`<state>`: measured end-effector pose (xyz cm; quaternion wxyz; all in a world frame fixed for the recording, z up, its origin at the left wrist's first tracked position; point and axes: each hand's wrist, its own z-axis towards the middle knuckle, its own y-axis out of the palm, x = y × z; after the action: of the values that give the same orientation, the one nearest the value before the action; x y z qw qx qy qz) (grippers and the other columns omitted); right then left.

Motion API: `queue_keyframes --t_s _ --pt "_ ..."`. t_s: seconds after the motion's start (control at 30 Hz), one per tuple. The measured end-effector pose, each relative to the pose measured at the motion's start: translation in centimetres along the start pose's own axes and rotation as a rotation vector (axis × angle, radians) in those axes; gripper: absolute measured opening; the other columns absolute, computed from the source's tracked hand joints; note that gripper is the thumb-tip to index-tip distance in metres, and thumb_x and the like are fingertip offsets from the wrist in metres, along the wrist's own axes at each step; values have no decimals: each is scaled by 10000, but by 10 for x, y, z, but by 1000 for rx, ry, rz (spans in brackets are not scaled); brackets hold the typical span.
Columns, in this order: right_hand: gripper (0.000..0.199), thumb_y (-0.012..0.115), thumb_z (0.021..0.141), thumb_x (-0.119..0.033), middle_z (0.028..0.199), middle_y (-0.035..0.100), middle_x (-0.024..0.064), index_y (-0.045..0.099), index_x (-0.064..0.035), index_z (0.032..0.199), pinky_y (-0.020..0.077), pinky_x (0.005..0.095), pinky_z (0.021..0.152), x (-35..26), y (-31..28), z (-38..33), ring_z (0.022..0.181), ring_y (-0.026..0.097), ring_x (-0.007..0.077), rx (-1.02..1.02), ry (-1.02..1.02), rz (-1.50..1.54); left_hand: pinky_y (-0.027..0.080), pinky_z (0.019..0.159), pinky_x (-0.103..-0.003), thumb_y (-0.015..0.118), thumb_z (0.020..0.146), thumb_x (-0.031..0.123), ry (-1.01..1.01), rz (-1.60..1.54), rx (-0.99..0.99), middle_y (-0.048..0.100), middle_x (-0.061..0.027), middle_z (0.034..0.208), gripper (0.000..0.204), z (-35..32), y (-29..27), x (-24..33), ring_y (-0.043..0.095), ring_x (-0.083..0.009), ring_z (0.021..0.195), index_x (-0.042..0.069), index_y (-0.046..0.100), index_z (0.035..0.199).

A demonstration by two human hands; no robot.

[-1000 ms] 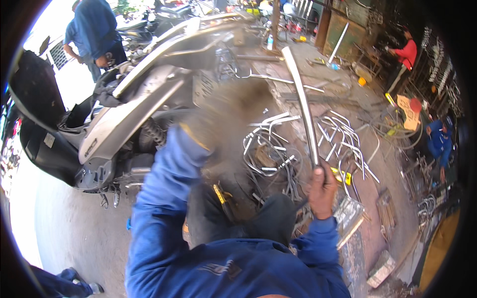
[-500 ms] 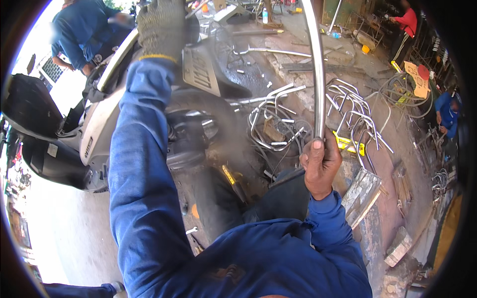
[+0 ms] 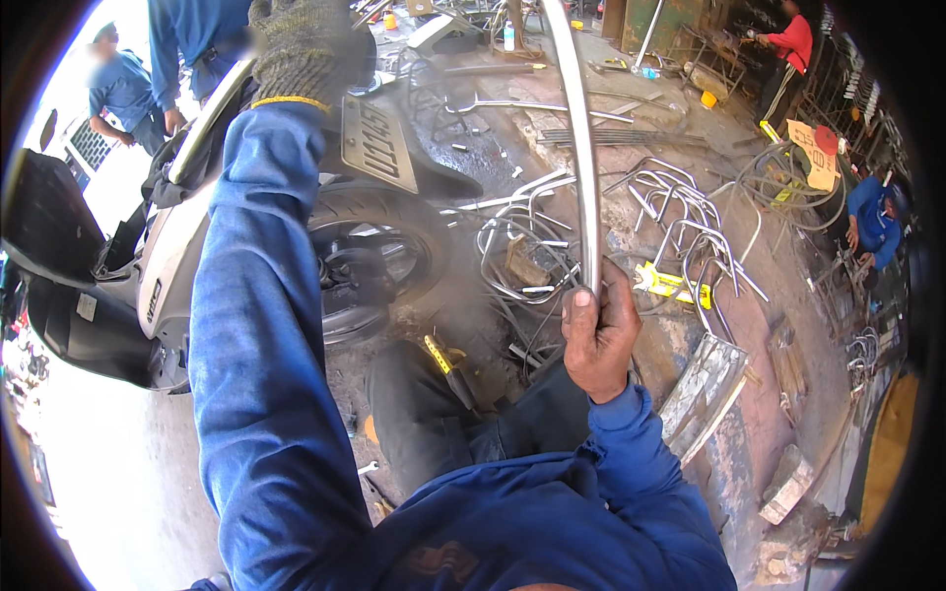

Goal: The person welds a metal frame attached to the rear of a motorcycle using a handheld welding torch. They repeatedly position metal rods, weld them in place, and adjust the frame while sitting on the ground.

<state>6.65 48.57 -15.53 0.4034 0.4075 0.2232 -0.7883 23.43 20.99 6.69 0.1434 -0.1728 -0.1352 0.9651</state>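
My right hand (image 3: 597, 338) is bare and grips the lower end of a long, slightly curved shiny metal tube (image 3: 581, 158) that runs up and away from me. My left hand (image 3: 304, 47), in a grey knit glove, is raised high at the top of the view, close to the tail of a white scooter (image 3: 177, 246); what it holds is hidden by blur and the glove. The scooter's rear wheel (image 3: 370, 261) and its number plate (image 3: 379, 148) are just right of my left sleeve. My dark trouser knee lies below.
A heap of bent chrome tubes (image 3: 670, 212) lies on the dirty workshop floor ahead. A yellow tool (image 3: 670, 286) and a ridged metal sheet (image 3: 705, 389) are on the right. Two people in blue (image 3: 128, 89) stand at far left; others work at far right (image 3: 872, 222).
My left arm has risen from mid-view to the top of the frame. The tube in my right hand has swung more upright, and the scooter's rear wheel has come into view.
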Motion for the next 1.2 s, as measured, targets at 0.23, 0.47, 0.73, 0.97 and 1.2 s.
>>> queue_keyframes --t_s 0.23,0.47,0.73,0.97,1.2 --pt "477 565 967 -67 1079 685 278 485 27 1427 547 373 782 -19 -12 34 919 725 331 -122 -88 -267 374 1087 -546 745 808 448 104 165 -120 613 -94 1347 615 9 11 -17 509 -307 1328 166 594 1332" --pt "501 557 922 -42 1241 633 301 511 18 1417 541 422 907 -41 -21 79 1110 638 450 -237 -297 -337 402 1073 -533 740 814 413 98 145 -90 632 -110 1309 575 7 17 -20 539 -325 1293 148 605 1307" --pt "466 561 940 -46 1255 649 273 532 36 1398 495 369 966 -68 -21 104 1155 648 367 -399 -174 -383 431 1068 -495 733 829 352 97 35 -168 617 -129 1314 559 12 9 -20 546 -331 1280 129 578 1318" --pt "435 572 919 -72 1213 640 308 577 50 1336 514 415 959 -88 -5 118 1114 648 434 -456 -306 -384 427 1033 -480 697 845 291 80 -40 -176 609 -142 1254 415 6 -2 -19 543 -339 1239 103 603 1202" --pt "424 582 921 -110 1002 696 294 596 82 1299 528 412 825 -122 -11 135 881 698 396 -608 -326 -449 423 1069 -485 653 927 292 193 -62 -224 573 -124 1322 428 12 11 -36 501 -313 1312 127 538 1304"
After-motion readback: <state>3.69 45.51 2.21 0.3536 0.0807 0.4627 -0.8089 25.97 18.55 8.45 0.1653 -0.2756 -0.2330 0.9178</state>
